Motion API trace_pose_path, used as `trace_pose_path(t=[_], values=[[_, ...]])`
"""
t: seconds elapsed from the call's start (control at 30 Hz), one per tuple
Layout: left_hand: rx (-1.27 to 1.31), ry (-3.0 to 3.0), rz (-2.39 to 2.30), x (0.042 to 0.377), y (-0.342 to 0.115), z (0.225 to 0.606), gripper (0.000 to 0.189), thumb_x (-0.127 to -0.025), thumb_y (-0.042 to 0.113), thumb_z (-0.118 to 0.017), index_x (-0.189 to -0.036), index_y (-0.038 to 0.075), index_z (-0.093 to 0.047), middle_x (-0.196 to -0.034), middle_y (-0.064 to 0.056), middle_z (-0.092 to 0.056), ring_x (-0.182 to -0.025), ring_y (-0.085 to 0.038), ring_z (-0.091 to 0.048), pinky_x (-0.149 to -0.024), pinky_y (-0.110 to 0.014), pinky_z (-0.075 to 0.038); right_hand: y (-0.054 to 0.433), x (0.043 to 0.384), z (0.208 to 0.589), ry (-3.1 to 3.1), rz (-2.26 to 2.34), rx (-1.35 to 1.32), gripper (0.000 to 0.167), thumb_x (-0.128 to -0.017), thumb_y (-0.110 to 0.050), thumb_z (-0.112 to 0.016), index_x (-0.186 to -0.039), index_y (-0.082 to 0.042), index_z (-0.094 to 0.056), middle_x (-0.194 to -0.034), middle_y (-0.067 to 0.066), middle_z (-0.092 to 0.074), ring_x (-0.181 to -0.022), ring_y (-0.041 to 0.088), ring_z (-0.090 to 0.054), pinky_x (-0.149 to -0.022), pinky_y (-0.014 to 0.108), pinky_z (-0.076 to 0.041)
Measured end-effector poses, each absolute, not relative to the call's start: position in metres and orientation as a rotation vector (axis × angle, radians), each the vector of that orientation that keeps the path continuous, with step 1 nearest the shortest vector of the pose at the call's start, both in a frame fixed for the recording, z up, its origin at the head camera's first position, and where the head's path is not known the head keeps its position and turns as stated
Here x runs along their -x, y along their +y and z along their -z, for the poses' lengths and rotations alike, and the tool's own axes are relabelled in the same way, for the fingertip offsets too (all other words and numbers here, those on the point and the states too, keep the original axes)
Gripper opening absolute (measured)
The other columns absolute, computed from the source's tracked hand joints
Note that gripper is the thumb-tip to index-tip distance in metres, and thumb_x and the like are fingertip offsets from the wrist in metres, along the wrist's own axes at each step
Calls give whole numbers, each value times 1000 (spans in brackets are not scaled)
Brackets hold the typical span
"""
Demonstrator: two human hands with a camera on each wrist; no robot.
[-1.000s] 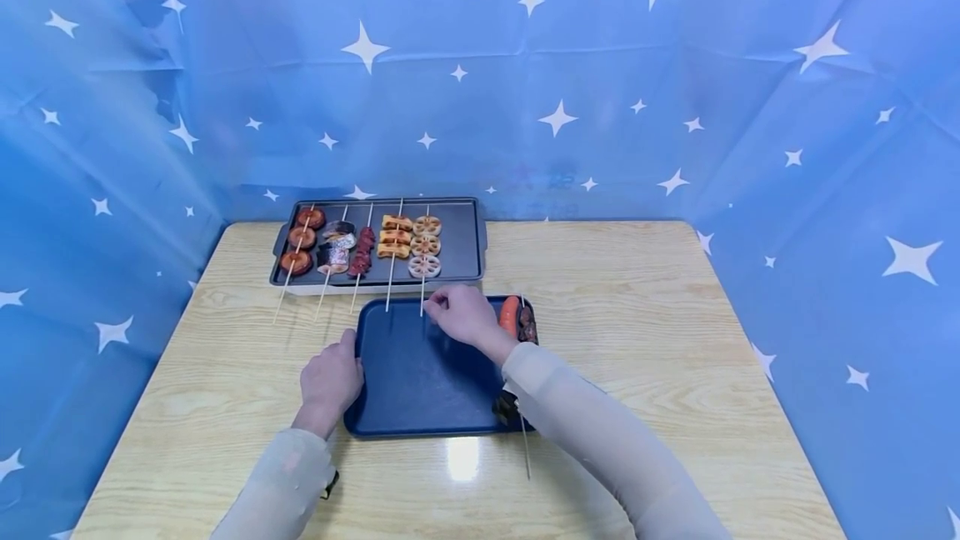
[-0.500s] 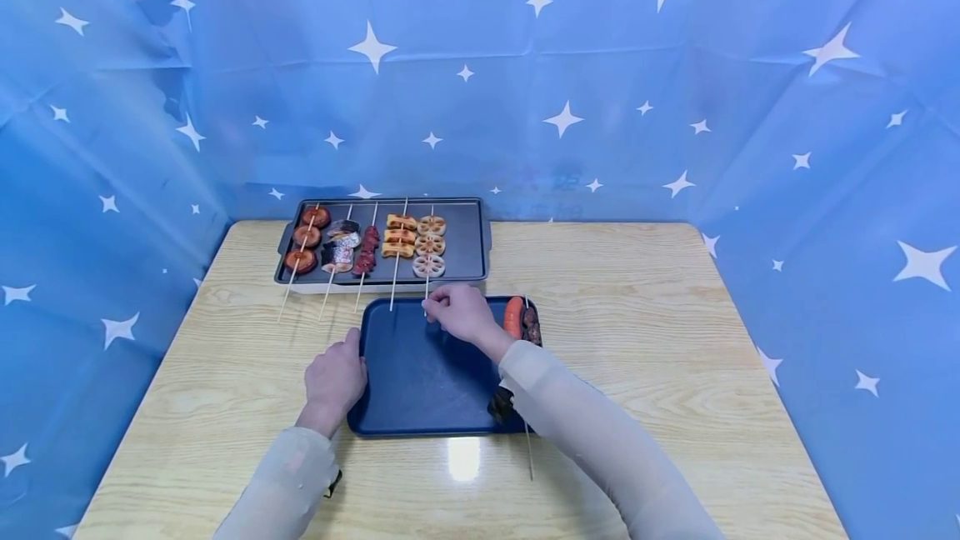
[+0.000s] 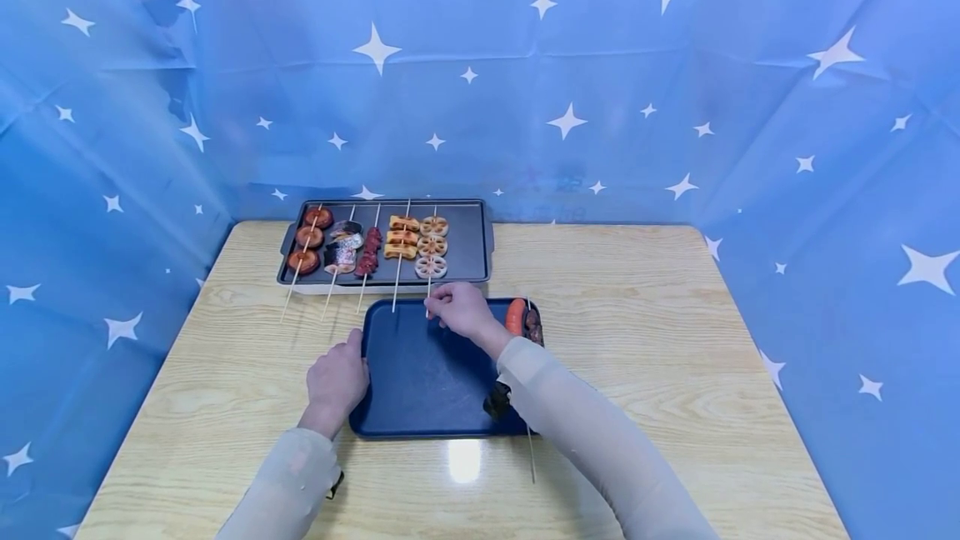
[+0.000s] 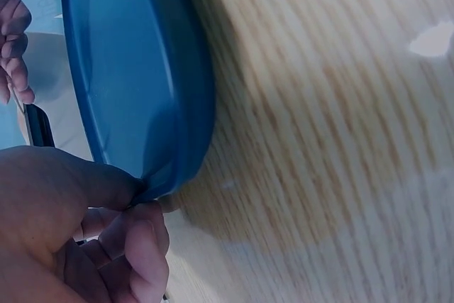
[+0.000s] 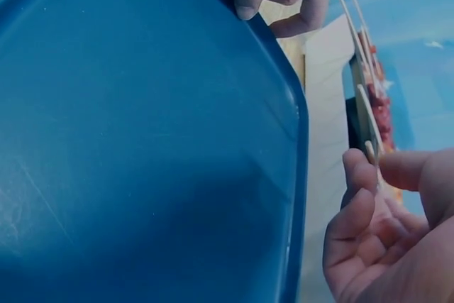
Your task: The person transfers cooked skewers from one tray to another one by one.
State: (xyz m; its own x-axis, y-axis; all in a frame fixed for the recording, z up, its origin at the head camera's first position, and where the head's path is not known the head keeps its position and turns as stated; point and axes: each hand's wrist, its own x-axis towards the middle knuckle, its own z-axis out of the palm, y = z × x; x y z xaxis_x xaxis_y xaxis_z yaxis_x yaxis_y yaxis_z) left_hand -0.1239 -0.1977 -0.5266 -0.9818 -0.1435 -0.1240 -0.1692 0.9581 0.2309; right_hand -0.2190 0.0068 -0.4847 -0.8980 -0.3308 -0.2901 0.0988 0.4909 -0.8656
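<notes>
five skewers line the dark griddle pan (image 3: 468,244), and the rightmost, the lotus root skewer (image 3: 432,247), has its stick pinched near the end by the right hand (image 3: 461,309), thumb against forefinger. its slices lie over the pan's surface; whether they rest there or are slightly raised cannot be told. the left hand (image 3: 337,377) grips the left rim of the blue tray (image 3: 420,394), which sits on the tabletop (image 3: 622,282) just in front of the pan.

the right sleeve (image 3: 592,419) covers much of the tray's right end, so the sausage (image 3: 515,315) and the dark meat skewer (image 3: 533,325) show only their far parts. a bare stick (image 3: 532,461) pokes out past the near rim; which food it belongs to is hidden. a black object (image 3: 497,400) at the right wrist is hard to make out.

from the head, the left fingers are mostly out of sight behind the rim; the left wrist view shows the thumb side above it and other fingers (image 4: 145,253) curled beneath. that view cuts the right hand off at its edge and catches only the sausage's tip. the right wrist view shows the pinched stick end up close, but there the palm blocks most of the lotus slices, while the red meat skewer (image 5: 381,111) stays visible beyond.
</notes>
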Motion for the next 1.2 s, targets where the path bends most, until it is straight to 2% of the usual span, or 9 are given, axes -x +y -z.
trace_pose_path(t=[0.33, 0.7, 0.87, 0.97, 1.2], values=[[232, 3018, -376, 123, -195, 526, 23, -90, 17, -61, -108, 5, -53, -81, -18, -66, -62, -36, -63, -47, -45, -45, 8, 221, 486, 2335, 1353, 164, 15, -95, -20, -62, -102, -9, -69, -88, 5, -73, -72, 13, -64, -64, 25, -48], [208, 3032, -399, 122, -196, 527, 23, -90, 16, -61, -108, 5, -53, -82, -18, -66, -63, -37, -64, -47, -46, -45, 13, 223, 484, 2363, 1344, 190, 12, -94, -18, -63, -97, -9, -71, -82, 3, -71, -71, 13, -64, -61, 24, -46], [218, 3013, -400, 122, -197, 527, 23, -91, 16, -60, -109, 5, -53, -83, -18, -66, -64, -37, -64, -48, -46, -46, 14, 223, 479, 2359, 1351, 221, 15, -94, -17, -62, -100, -7, -70, -87, 9, -72, -80, 23, -68, -60, 24, -46], [225, 3004, -401, 123, -197, 526, 24, -91, 17, -60, -110, 5, -53, -84, -18, -66, -64, -36, -64, -49, -46, -46, 15, 223, 476, 2347, 1360, 216, 15, -95, -17, -62, -101, -7, -70, -86, 8, -72, -86, 28, -69, -62, 24, -46], [231, 2999, -388, 123, -198, 527, 26, -92, 17, -60, -114, 6, -53, -84, -17, -66, -64, -35, -63, -49, -45, -46, 19, 220, 468, 2354, 1360, 225, 13, -95, -17, -62, -100, -8, -68, -81, 1, -68, -79, 23, -68, -62, 24, -48]])
